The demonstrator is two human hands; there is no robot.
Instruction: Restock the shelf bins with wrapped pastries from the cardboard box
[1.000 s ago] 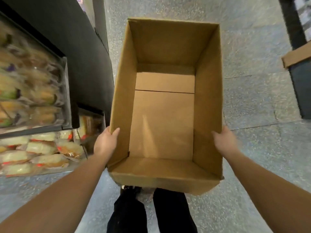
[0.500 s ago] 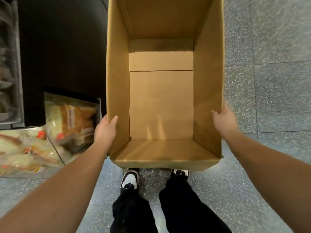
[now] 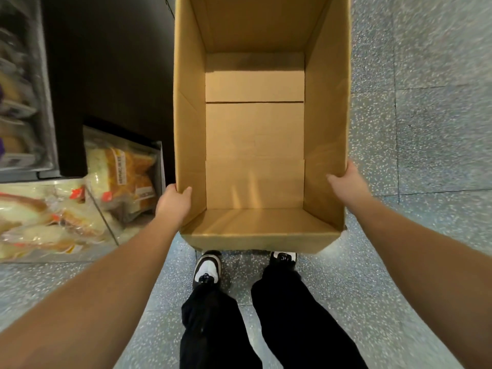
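Note:
An open brown cardboard box (image 3: 254,145) hangs in front of me with nothing inside it. My left hand (image 3: 173,205) grips its left wall near the close corner, thumb hooked over the rim. My right hand (image 3: 346,183) grips the right wall the same way. To the left, clear shelf bins (image 3: 106,233) hold wrapped pastries (image 3: 122,171), pale and golden in clear film with red labels. A higher bin (image 3: 40,102) at the far left is blurred.
A dark shelf panel (image 3: 111,70) stands between the bins and the box. My feet in black-and-white shoes (image 3: 207,267) and black trousers stand on speckled grey floor tiles (image 3: 426,155) just below the box.
The view has tilted down and the box has come closer to me and the floor. Both hands keep their grip on the box walls. The upper bins have slid out of view to the left.

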